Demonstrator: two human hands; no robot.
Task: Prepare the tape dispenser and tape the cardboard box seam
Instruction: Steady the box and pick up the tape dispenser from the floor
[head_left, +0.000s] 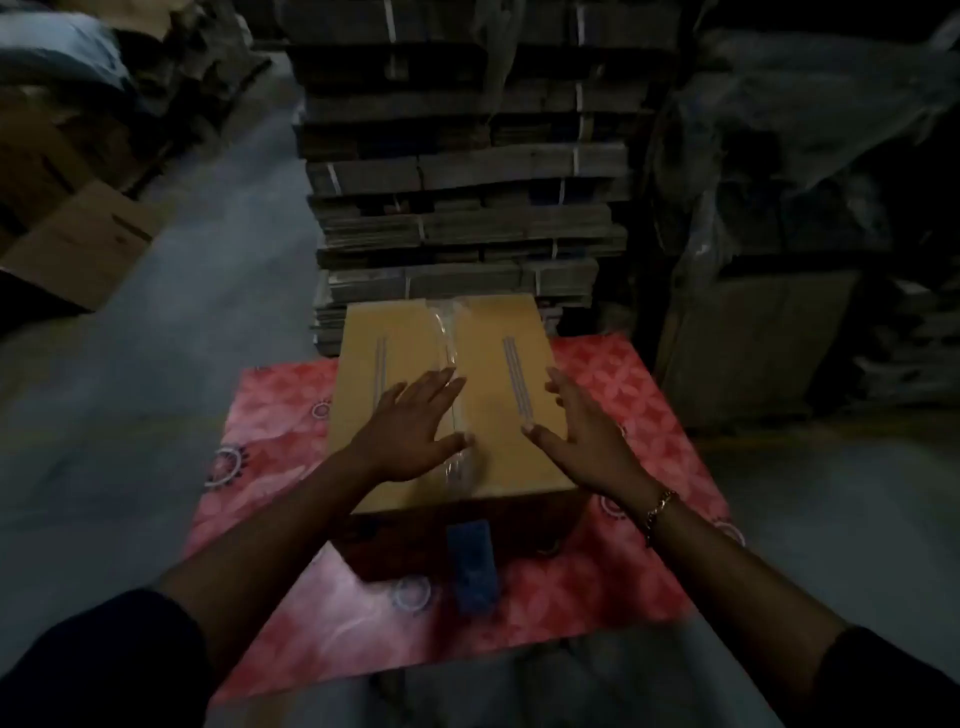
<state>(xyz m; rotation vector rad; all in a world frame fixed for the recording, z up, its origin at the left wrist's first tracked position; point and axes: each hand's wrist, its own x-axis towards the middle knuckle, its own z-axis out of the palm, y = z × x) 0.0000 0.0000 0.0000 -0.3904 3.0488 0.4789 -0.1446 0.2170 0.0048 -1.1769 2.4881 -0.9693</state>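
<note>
Red mat (291, 431), taped cardboard box (488, 358), open hands (410, 431) on top

The left hand (410, 428) hides part of the taped seam (451, 338). A blue object (471, 566) (blurred, unidentifiable) lies before the cardboard box (493, 364). Both sleeves run off-frame.
</note>
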